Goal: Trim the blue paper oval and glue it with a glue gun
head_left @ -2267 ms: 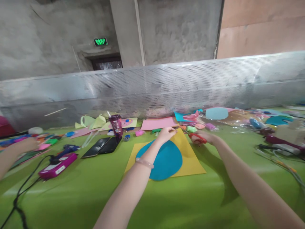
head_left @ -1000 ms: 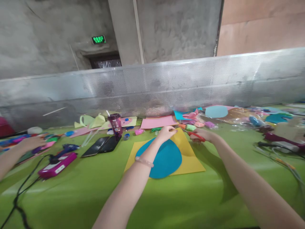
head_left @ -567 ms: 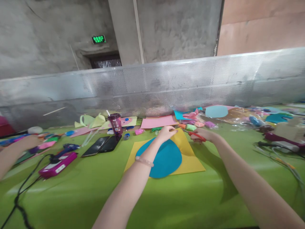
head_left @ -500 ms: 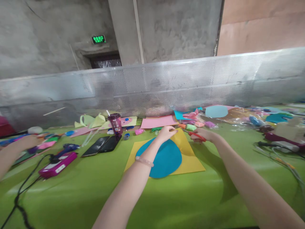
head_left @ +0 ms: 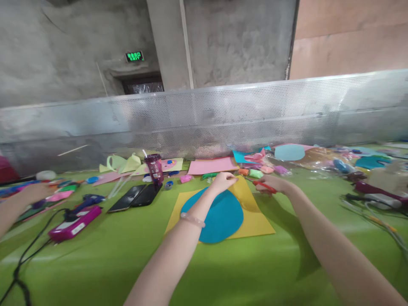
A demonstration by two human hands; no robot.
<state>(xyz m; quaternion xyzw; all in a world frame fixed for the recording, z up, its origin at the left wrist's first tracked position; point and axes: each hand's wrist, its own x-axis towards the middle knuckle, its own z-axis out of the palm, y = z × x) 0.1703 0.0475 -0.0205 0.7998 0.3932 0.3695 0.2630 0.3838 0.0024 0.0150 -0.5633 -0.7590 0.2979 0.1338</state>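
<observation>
My left hand (head_left: pixel 223 181) reaches far across the green table (head_left: pixel 105 263), its fingers pinched on something small that I cannot make out, at the far corner of a yellow paper sheet (head_left: pixel 255 216). A blue egg-shaped paper (head_left: pixel 219 216) lies on that sheet under my left wrist. Just to the right, my right hand (head_left: pixel 273 184) is closed round red-handled scissors (head_left: pixel 266 186), whose blades point left toward my left fingers.
Two black phones (head_left: pixel 135 197), a purple tumbler (head_left: pixel 154 166), a magenta glue gun (head_left: pixel 75 220) with a black cord, pink paper (head_left: pixel 210 165) and clay pieces lie about. Another person's arm (head_left: pixel 19 199) is at the far left. A perforated metal barrier (head_left: pixel 223 114) lines the far edge.
Both hands have stayed at the yellow sheet's far corner; my left fingers have curled down slightly. The person's hand at the left has shifted a little. The view has dipped slightly.
</observation>
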